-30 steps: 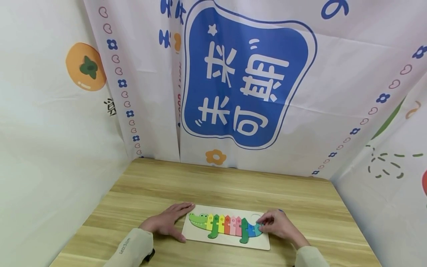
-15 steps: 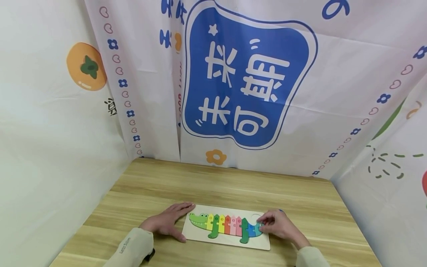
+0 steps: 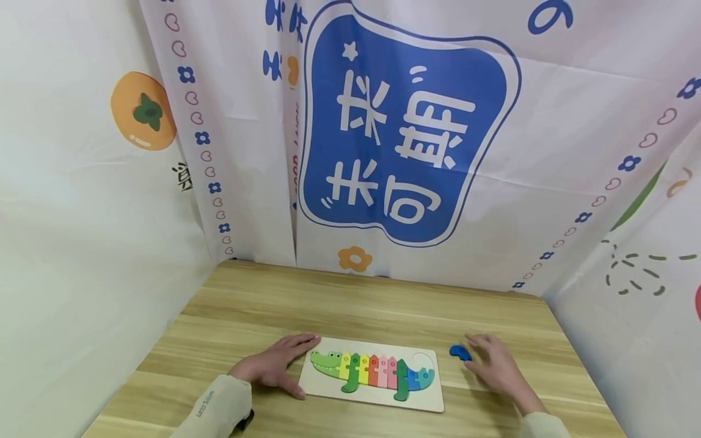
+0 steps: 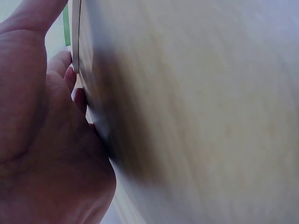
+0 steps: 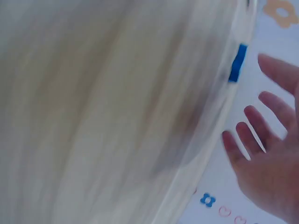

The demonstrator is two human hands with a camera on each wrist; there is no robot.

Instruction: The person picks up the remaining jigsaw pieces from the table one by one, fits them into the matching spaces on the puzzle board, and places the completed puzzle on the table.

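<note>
Head view: right hand [image 3: 495,365] has left the crocodile puzzle board [image 3: 372,392] and now lies fingers spread beside a blue piece [image 3: 460,352] on the table [image 3: 339,304], tail slot empty; left hand [image 3: 276,364] stays flat at the board's edge. Wrist views: blurred, both hands relaxed, holding nothing.

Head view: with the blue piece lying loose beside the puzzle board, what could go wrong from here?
The blue piece lies by the straight fingers of the right hand; a nudge might slide it away. The tail slot on the puzzle board is empty. Only the left hand braces the board, so it may shift.
</note>
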